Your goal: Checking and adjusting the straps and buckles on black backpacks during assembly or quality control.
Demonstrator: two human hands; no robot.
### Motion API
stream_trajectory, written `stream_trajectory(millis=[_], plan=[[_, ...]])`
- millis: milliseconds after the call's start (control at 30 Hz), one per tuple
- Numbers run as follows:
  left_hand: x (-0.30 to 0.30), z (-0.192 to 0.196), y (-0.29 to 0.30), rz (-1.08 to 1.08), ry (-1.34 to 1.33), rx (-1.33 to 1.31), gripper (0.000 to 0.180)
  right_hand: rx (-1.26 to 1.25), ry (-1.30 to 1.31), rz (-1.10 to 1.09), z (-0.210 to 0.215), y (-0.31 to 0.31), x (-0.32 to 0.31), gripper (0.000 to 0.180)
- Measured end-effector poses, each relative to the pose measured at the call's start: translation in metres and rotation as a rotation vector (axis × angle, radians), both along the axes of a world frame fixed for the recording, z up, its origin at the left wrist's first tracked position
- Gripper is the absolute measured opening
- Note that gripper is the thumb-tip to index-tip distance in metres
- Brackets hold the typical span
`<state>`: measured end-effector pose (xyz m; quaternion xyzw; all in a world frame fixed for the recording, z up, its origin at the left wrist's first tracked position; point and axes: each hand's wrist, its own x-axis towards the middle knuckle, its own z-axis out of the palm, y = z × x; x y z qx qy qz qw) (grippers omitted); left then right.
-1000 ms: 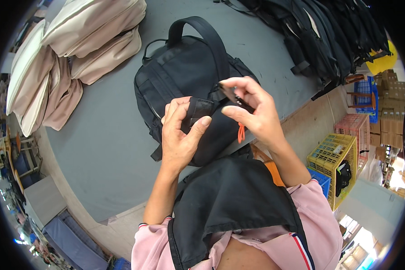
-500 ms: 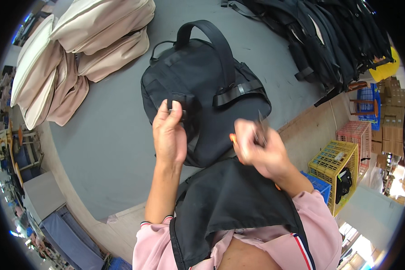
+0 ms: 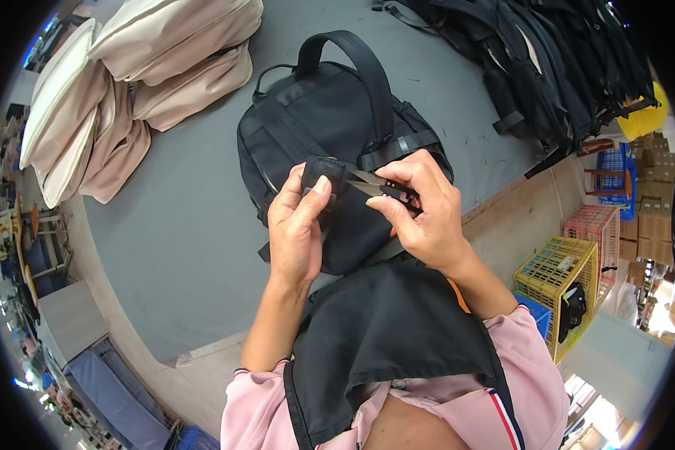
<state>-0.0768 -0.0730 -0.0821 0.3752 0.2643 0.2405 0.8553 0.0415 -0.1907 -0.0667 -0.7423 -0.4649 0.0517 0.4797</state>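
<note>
A black backpack (image 3: 319, 109) lies on the grey table in front of me, its wide handle loop standing up at the far side. In my left hand (image 3: 294, 229), a black strap piece (image 3: 324, 172) of the backpack is pinched between thumb and fingers. My right hand (image 3: 436, 214) grips small thread snips (image 3: 399, 193) with a black body. Their two pointed metal blades are parted and aim left, close to the strap's right edge. Whether the blades touch a thread is too small to tell.
Cream and pinkish bags (image 3: 165, 45) are piled on the grey table (image 3: 180, 255) at far left. Black backpacks (image 3: 536, 67) lie heaped at far right. Beyond the right table edge stand a yellow crate (image 3: 555, 266), a pink crate (image 3: 589, 225) and cardboard boxes (image 3: 655, 210).
My right hand has moved up and left, bringing the snips beside the strap. My left hand has shifted slightly right and now shows the strap piece lifted in its fingers.
</note>
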Motion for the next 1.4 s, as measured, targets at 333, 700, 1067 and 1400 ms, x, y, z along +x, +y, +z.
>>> stream_trajectory(millis=[333, 700, 1067, 1400], plan=[[-0.012, 0.001, -0.005, -0.001, 0.036, 0.051, 0.028, 0.085, 0.510, -0.016, -0.012, -0.009, 0.000, 0.020], [-0.068, 0.012, -0.013, -0.339, 0.206, 0.853, 0.021, -0.050, 1.688, 0.187, -0.038, 0.023, -0.018, 0.033], [-0.107, -0.062, -0.067, 0.060, 0.818, 0.913, 0.048, -0.079, 0.138, 0.193, -0.074, 0.071, -0.065, 0.034], [-0.059, -0.008, -0.021, -0.016, 0.340, 1.760, 0.031, -0.213, 1.366, 0.515, -0.040, 0.098, -0.019, 0.024]])
